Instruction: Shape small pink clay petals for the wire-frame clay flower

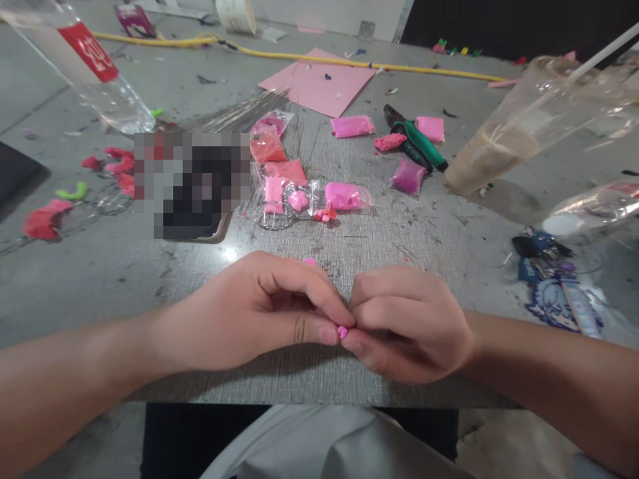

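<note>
A tiny lump of bright pink modelling clay (342, 332) is pinched where my fingertips meet, close above the table's front edge. My left hand (254, 313) grips it between thumb and forefinger from one side. From the other side my right hand (412, 322) presses on it with thumb and curled fingers. Just behind my left hand lies another small pink piece (310, 261), partly hidden. Beyond are small red and pink bits (325, 215), a pink clay packet (344, 196) and clear bags with pink pieces (273, 195).
A phone (200, 199), partly blurred out, lies left of the bags. Green-handled pliers (417, 141) rest at the back right, beside a tilted-looking drink cup (492, 156). A water bottle (94, 73) stands at left. Keys (542, 246) lie at right; a yellow cable (299, 55) crosses behind.
</note>
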The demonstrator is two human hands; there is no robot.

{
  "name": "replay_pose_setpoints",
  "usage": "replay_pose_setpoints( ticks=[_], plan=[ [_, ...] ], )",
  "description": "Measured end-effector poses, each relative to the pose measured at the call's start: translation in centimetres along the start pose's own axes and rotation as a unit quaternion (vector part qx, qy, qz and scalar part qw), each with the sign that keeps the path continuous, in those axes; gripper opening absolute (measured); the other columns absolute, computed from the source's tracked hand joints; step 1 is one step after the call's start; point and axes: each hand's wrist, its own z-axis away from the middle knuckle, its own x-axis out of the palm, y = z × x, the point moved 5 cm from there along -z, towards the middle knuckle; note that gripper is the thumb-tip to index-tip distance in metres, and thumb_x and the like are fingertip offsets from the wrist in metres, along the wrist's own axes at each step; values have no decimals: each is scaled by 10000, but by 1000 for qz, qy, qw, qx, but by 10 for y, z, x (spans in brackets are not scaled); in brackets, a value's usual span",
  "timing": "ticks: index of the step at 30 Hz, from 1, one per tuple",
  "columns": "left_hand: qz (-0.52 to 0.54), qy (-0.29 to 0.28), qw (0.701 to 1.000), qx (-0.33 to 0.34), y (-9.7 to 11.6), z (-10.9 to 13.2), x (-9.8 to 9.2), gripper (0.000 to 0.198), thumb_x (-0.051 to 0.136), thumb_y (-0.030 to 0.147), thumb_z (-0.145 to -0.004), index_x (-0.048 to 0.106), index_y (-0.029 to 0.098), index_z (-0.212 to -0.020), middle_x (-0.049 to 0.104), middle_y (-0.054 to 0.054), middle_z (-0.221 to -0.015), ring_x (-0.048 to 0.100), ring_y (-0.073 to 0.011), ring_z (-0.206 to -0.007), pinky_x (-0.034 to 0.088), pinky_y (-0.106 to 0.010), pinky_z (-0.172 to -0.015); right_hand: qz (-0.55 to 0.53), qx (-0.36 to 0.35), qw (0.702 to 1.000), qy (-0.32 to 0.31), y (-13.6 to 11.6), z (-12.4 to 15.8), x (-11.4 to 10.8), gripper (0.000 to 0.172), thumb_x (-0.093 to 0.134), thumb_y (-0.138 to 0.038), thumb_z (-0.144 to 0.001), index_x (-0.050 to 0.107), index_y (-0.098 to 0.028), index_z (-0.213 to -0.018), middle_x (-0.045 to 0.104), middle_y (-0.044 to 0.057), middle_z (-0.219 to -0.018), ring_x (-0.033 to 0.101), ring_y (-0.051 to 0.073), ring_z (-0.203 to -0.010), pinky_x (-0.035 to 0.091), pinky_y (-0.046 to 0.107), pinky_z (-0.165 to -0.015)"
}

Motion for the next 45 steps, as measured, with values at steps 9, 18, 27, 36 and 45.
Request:
replay_pose_setpoints(
  ticks=[9,18,27,36,45],
  plan=[
    [38,-1,999,3,0,4,0,118,774,58,-854,806,171,-870,789,-39,-874,729,-117,-783,588,-171,-716,15,13,1000,2,0,0,-2,199,561,-207,-1025,538,-211,-827,555,0,-667,463,123,-596,397,266,-556],
    [50,2,999,6,2,4,1,147,774,6,-826,778,152,-839,782,-40,-852,718,-112,-771,575,-169,-694,20,18,1000,4,-1,-1,-3,205,551,-210,-1028,544,-210,-823,576,7,-673,477,119,-600,407,262,-553],
    [47,-2,999,-7,-3,5,1,75,814,117,-845,751,150,-870,755,-40,-856,695,-121,-785,572,-192,-715,48,13,999,13,-5,-2,-3,206,581,-160,-990,531,-212,-797,589,10,-650,478,119,-573,398,268,-539],
    [57,0,998,-22,-4,5,1,73,814,114,-849,752,151,-840,749,-31,-831,687,-112,-762,566,-185,-688,30,2,999,22,-4,-1,-2,187,591,-141,-957,544,-208,-788,602,10,-657,499,128,-579,385,283,-544],
    [67,9,997,-33,-6,6,1,108,812,92,-838,732,163,-827,745,-3,-820,675,-88,-750,558,-162,-692,21,13,1000,18,-4,-1,-2,142,570,-142,-969,579,-196,-838,612,13,-664,514,129,-596,407,279,-547]
  ],
)
